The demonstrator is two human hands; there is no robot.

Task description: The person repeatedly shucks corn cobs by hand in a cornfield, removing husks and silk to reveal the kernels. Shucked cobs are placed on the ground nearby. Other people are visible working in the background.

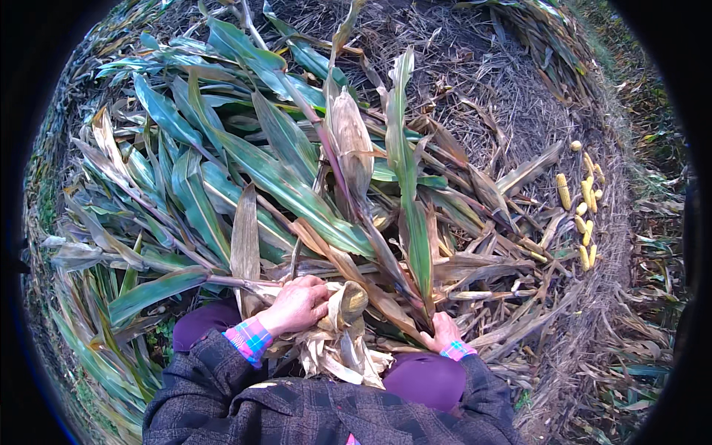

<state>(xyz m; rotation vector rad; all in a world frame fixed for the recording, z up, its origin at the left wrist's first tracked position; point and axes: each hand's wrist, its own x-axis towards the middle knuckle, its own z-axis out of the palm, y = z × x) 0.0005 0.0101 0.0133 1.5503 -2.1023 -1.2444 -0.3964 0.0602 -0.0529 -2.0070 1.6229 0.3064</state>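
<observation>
My left hand (pixel 298 305) lies over the pale end of a maize stalk and a clump of dry husks (pixel 334 356) near my lap; its fingers are curled, but what they hold is partly hidden. My right hand (pixel 441 332) is closed around the lower end of a maize stalk (pixel 414 300). Up from there run a green leaf (pixel 411 222) and brown, dry leaves. An ear in its dry husk (pixel 351 144) stands out above the middle of the stalks.
A heap of cut maize stalks with green leaves (pixel 183 161) spreads ahead and to the left. Husked yellow cobs (pixel 563 192) lie on the straw-covered ground at the right. More stalks (pixel 548 44) lie at the upper right. My knees flank the husks.
</observation>
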